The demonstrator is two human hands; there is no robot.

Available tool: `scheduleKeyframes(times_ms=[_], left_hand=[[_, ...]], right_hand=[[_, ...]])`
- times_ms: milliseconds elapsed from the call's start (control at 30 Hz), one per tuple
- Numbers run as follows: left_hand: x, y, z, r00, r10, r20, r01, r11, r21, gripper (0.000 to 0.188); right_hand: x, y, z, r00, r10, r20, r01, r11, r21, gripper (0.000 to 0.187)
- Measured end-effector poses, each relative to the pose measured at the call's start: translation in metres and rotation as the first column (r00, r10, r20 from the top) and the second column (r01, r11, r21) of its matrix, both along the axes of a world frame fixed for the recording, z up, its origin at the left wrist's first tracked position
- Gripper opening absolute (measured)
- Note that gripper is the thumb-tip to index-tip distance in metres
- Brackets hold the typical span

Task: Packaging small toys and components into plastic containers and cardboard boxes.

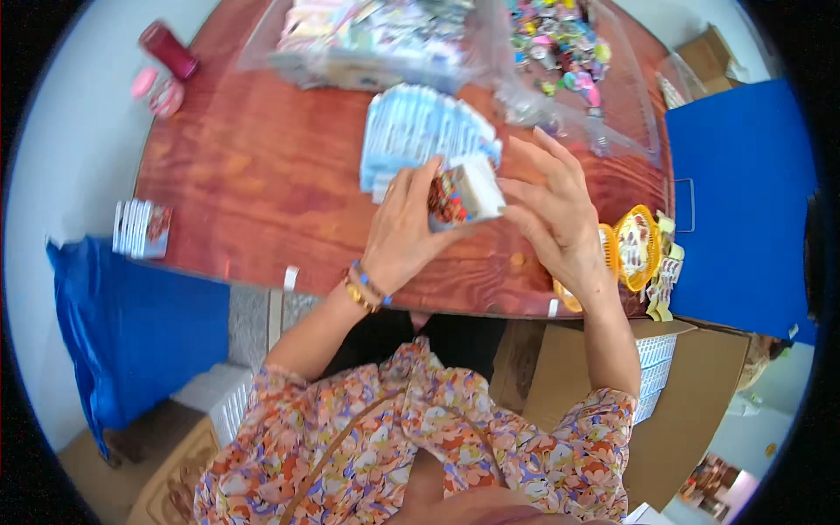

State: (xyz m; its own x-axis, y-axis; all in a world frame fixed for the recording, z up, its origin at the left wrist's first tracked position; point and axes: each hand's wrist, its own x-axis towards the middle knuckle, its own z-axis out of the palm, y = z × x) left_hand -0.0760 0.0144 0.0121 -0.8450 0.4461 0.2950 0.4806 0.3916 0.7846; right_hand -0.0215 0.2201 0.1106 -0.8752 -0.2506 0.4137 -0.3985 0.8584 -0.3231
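One box (pixel 467 194), held in the left hand (pixel 401 222), lies at nine o'clock from the wide-spread right hand (pixel 562 210).

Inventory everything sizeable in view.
Table: one, reddish, centre
Held pack: one, white-brown, centre
Packets: many, pale blue, centre
Packet bin: one, clear, far side
Trinkets: many, multicoloured, far right
Tumbler: one, red, far left
Jar: one, pink, beside tumbler
Stack: one, white-brown, left edge
Baskets: two visible, yellow, right edge
Cartons: two, brown, right
Panel: one, blue, right
Cover: one, blue, lower left
Likely chair: one, beige, lower left
Left hand: one, holding pack
Right hand: one, beside pack
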Motion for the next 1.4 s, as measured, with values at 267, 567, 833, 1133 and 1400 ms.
scheduleKeyframes(times_ms=[267,567,833,1133,1400], left_hand=[[0.028,0.03,-0.002,0.888,-0.46,-0.015,0.458,0.881,0.117,0.087],[0.008,0.037,-0.037,0.794,-0.567,0.218,0.538,0.823,0.181,0.099],[0.005,0.036,-0.031,0.741,-0.591,0.319,0.557,0.806,0.198,0.1],[-0.002,0.041,-0.028,0.702,-0.603,0.378,0.582,0.792,0.183,0.101],[0.007,0.034,-0.031,0.749,-0.578,0.324,0.553,0.814,0.174,0.102]], right_hand=[[-0.135,0.158,-0.02,0.866,-0.369,0.337,0.364,0.928,0.078,0.023],[-0.245,0.214,-0.094,0.773,-0.357,0.524,0.064,0.866,0.496,0.022],[-0.236,0.247,-0.069,0.677,-0.389,0.625,0.386,0.911,0.149,0.02],[-0.251,0.276,-0.106,0.814,-0.286,0.506,0.059,0.906,0.419,0.015],[-0.247,0.252,-0.099,0.719,-0.283,0.634,0.229,0.959,0.167,0.007]])
